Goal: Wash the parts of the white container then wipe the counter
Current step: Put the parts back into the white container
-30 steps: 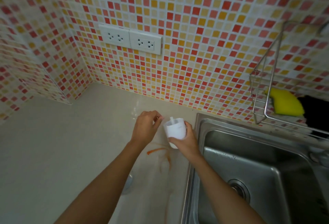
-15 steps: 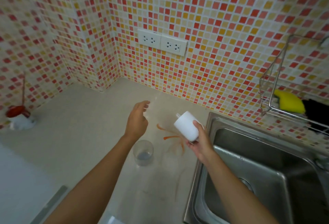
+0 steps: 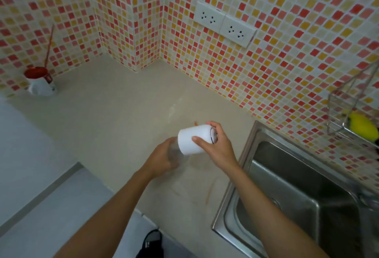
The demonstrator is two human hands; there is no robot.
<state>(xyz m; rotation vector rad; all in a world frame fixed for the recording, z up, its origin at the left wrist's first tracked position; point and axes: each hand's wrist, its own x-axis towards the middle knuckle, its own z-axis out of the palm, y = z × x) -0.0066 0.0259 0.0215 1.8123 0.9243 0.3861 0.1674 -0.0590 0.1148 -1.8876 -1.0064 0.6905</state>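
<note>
The white container [image 3: 192, 140] is a plain, smooth cylinder, held tipped onto its side above the counter [image 3: 114, 118], its open mouth with a thin dark rim turned to the right, towards the sink [image 3: 303, 192]. A clear cup-like part [image 3: 174, 155], blurred and hard to make out, is seen just below and left of it, touching its lower end. The counter is pale beige and matte, and faint orange streaks [image 3: 209, 194] are seen on it near the sink's edge.
</note>
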